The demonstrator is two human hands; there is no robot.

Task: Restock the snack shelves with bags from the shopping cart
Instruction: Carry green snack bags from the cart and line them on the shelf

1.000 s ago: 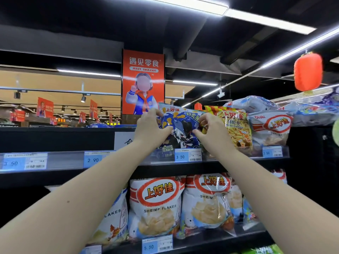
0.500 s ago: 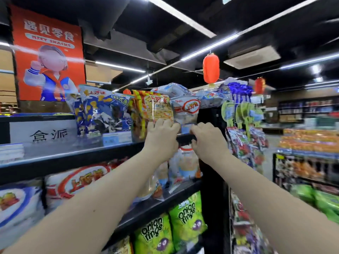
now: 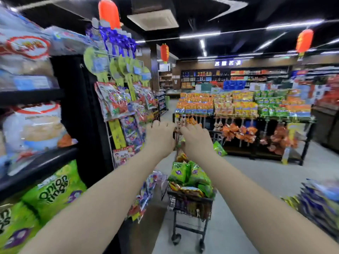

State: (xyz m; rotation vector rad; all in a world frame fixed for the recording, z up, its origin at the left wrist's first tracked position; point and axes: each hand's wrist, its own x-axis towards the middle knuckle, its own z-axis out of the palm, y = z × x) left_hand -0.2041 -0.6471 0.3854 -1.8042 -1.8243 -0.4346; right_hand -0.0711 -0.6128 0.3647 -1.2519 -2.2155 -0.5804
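A shop: stocked snack shelves (image 3: 34, 99), shopping cart (image 3: 189, 204).

Red lanterns (image 3: 109, 12) overhead, ceiling AC vent (image 3: 153, 19), lit rear sign (image 3: 228, 63)

I see the shopping cart (image 3: 189, 205) upright in the aisle ahead. It is a black wire basket on castors, near the end of the snack shelves (image 3: 36, 170) on my left. Bags (image 3: 190, 176), mostly green with some orange, are heaped above its rim. Green onion-ring bags (image 3: 55, 189) stand on the lower shelf. White bags (image 3: 34, 129) stand on the shelf above, blurred.
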